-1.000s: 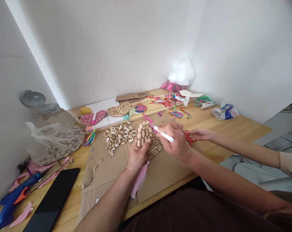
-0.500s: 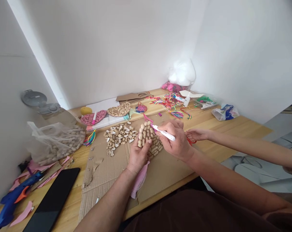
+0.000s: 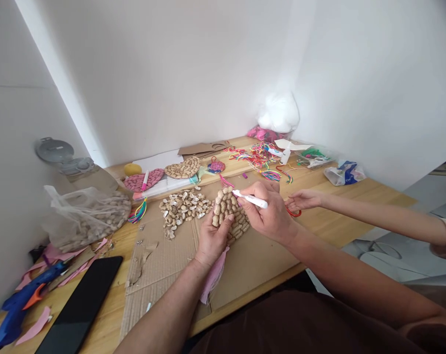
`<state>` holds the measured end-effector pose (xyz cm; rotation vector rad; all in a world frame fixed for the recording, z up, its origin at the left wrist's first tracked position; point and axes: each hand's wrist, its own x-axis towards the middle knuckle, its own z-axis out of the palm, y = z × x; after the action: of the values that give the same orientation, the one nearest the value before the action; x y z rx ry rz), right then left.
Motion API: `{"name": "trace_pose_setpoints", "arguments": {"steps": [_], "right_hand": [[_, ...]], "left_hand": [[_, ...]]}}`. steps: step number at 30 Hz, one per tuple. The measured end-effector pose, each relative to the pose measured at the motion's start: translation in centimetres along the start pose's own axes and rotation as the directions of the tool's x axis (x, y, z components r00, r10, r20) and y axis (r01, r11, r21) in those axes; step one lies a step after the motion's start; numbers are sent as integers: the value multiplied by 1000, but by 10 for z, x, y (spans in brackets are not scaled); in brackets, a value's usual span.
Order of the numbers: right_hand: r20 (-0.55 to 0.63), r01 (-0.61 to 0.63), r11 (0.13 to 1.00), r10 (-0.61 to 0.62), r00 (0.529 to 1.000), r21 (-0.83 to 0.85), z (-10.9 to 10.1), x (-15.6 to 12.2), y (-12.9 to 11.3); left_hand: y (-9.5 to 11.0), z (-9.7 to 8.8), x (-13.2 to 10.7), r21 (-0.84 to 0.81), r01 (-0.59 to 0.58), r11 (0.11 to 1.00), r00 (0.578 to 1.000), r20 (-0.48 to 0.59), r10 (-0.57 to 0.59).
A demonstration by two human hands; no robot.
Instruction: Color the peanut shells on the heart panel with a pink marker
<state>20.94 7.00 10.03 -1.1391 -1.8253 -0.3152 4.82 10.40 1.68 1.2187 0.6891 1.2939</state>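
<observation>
Because it apparently needs steadying, the peanut-covered piece (image 3: 224,202) is gripped by the left hand (image 3: 212,241), thumb across its face, over the cardboard (image 3: 259,258); white marker (image 3: 254,200), pinched in the right hand (image 3: 270,214), presumably for fine control, tip at the piece's edge.

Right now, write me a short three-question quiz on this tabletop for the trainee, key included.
1. Which of the wearer's hands holds the white marker?
2. True or false: the black phone lies on the wooden table, off the cardboard.
3. The tassel below the left hand is: A. green; B. pink; C. black.

Key: 1. The right hand. 2. True. 3. B.
</observation>
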Motion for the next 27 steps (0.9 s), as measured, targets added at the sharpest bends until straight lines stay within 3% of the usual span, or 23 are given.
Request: {"name": "trace_pose_setpoints", "arguments": {"steps": [5,9,12,15,18,21,24,27], "right_hand": [[19,44,999,-44,999,-14,-2,14,-3],[87,70,997,-67,994,-31,-2,26,4],[67,25,999,-23,997,-35,-5,34,9],[44,-81,989,76,996,124,-7,36,14],[87,-245,912,229,969,330,-3,32,18],[153,-359,779,329,932,514,4,26,20],[171,-389,670,369,914,632,8,22,20],[161,-385,638,380,911,667,6,22,19]], "left_hand": [[4,1,-1,41,-34,999,999,25,33],[2,1,0,-42,27,999,1000,13,-27],[-1,0,1,-97,64,993,998,16,-63],[-2,-3,2,-147,100,984,995,24,-97],[-4,-5,3,-186,130,974,991,38,-125],[-6,-8,3,-180,139,974,990,51,-132],[-7,-11,3,-141,151,979,988,38,-147],[-7,-12,2,-134,152,979,988,33,-149]]}}
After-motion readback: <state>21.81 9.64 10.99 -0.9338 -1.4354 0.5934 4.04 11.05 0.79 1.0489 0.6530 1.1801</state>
